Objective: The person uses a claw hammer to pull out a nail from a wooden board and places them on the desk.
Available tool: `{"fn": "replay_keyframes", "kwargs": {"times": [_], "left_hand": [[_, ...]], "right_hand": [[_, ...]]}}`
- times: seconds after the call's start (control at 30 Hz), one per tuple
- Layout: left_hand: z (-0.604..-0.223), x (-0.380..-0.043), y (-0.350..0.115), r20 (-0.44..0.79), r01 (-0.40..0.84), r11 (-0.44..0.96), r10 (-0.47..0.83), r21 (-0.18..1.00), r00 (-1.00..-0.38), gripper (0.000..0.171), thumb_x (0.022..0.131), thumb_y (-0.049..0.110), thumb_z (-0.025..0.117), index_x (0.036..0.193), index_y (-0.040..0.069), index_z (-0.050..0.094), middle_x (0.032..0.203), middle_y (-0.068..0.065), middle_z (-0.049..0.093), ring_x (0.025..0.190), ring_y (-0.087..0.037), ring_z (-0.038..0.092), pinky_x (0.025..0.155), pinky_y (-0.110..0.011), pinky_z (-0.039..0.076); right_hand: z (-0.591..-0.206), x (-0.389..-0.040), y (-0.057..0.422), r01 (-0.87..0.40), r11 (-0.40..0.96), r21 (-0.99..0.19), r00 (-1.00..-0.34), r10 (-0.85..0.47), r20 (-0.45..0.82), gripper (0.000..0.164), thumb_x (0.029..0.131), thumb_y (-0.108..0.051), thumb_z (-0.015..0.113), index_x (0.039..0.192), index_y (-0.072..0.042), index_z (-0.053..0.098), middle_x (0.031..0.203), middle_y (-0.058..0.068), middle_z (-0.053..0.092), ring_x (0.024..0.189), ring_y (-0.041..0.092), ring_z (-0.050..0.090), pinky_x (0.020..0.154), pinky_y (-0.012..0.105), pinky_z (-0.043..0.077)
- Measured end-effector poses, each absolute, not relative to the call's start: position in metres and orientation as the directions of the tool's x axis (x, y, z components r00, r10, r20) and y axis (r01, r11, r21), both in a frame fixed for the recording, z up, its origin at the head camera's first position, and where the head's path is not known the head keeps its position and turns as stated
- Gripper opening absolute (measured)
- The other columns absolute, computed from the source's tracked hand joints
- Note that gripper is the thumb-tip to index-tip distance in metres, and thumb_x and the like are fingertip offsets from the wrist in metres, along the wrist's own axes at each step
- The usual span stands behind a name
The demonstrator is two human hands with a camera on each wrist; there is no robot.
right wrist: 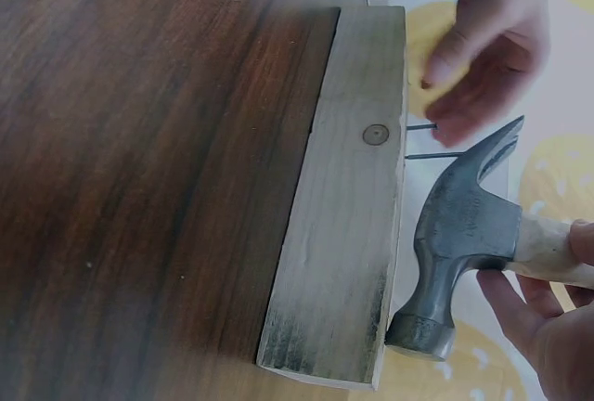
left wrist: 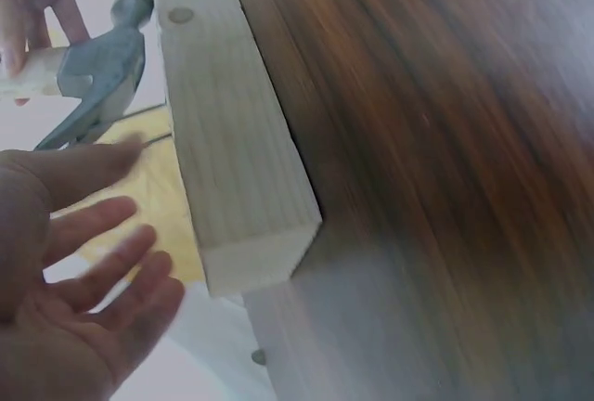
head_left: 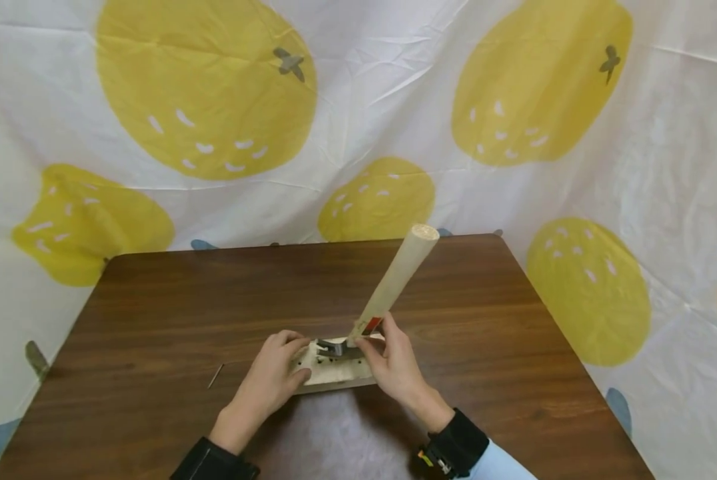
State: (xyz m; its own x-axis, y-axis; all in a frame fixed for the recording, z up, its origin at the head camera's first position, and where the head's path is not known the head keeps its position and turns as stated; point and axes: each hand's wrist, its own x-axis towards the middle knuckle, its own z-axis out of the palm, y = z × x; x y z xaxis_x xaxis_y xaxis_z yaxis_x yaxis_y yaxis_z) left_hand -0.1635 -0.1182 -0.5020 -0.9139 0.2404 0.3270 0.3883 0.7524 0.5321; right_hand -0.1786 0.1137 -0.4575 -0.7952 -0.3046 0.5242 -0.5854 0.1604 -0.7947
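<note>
A pale wooden block [head_left: 337, 375] with several dark holes lies on the table in front of me. The claw hammer [right wrist: 469, 220] has its steel head low over the block, and its wooden handle [head_left: 397, 280] slants up to the right. My right hand [head_left: 397, 357] grips that handle close to the head. Two nails [right wrist: 432, 156] stick out of the block, the claw tips right at one of them. With fingers loosely extended, my left hand [head_left: 274, 370] is at the block's left end; in the right wrist view its fingertips are right by the other nail.
A loose nail [head_left: 215, 375] lies on the brown table [head_left: 226, 293] to the left of the block. Behind the table hangs a white cloth [head_left: 370, 87] with large yellow fruit prints.
</note>
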Motion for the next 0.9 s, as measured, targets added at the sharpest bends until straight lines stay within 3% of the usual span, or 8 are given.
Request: {"fn": "replay_keyframes", "kwargs": {"times": [0.37, 0.6, 0.9], "left_hand": [[-0.497, -0.170, -0.097, 0.466, 0.459, 0.614, 0.163, 0.642, -0.870, 0.046, 0.075, -0.006, 0.089, 0.117, 0.003, 0.071, 0.105, -0.006, 0.072, 0.096, -0.023, 0.069, 0.084, -0.044, 0.057], [-0.499, -0.173, -0.094, 0.459, 0.447, 0.543, 0.124, 0.711, -0.880, 0.046, 0.074, -0.010, 0.087, 0.113, 0.005, 0.068, 0.096, -0.002, 0.074, 0.088, -0.018, 0.071, 0.081, -0.042, 0.059], [-0.500, -0.174, -0.090, 0.427, 0.407, 0.521, 0.088, 0.750, -0.900, 0.032, 0.079, -0.009, 0.084, 0.103, 0.007, 0.070, 0.085, 0.002, 0.073, 0.079, -0.014, 0.071, 0.074, -0.033, 0.060]], "right_hand": [[-0.460, -0.179, 0.116, -0.596, 0.102, -0.796, -0.789, -0.260, 0.557, 0.033, 0.089, 0.021, 0.066, 0.117, 0.011, 0.052, 0.110, 0.023, 0.066, 0.103, 0.040, 0.067, 0.087, 0.046, 0.059], [-0.463, -0.180, 0.117, -0.562, 0.055, -0.825, -0.812, -0.231, 0.537, 0.036, 0.089, 0.022, 0.065, 0.119, 0.008, 0.051, 0.111, 0.025, 0.065, 0.107, 0.026, 0.067, 0.088, 0.044, 0.059], [-0.488, -0.192, 0.124, -0.544, 0.038, -0.838, -0.826, -0.204, 0.526, 0.041, 0.092, 0.017, 0.065, 0.128, 0.003, 0.050, 0.117, 0.021, 0.064, 0.109, 0.034, 0.066, 0.089, 0.039, 0.059]]}}
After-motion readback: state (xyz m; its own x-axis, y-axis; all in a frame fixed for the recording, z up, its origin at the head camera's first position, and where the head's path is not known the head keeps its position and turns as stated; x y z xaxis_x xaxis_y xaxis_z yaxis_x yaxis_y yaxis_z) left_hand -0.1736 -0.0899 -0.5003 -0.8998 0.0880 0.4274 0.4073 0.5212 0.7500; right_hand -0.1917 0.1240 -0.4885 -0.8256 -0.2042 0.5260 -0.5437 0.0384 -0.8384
